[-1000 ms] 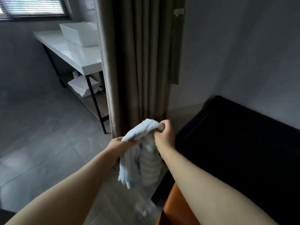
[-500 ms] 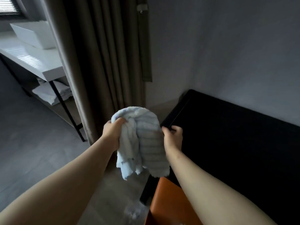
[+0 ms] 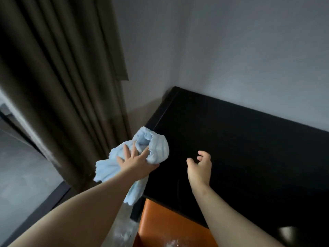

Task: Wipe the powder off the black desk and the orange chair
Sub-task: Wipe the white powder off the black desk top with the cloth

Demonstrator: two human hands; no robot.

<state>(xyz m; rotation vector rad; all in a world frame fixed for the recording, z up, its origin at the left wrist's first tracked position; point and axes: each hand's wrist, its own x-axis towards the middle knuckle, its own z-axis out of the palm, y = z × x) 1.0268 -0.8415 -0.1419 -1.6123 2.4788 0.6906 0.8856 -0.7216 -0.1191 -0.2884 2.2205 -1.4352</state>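
My left hand lies on a light blue towel with fingers spread, pressing it against the left edge of the black desk. Part of the towel hangs off that edge below my wrist. My right hand hovers over the desk top with fingers loosely curled, holding nothing. The orange chair sits tucked under the desk's near edge at the bottom. White powder shows on its seat. I see no powder on the dark desk top.
A brown curtain hangs at the left, close to the desk's corner. A grey wall runs behind the desk. Whitish marks lie on the floor beside the chair. A dark rounded object sits at the desk's near right.
My right hand let go of the towel and moved right over the desk. My left hand carried the towel forward onto the desk's left edge. The view swung right and down.
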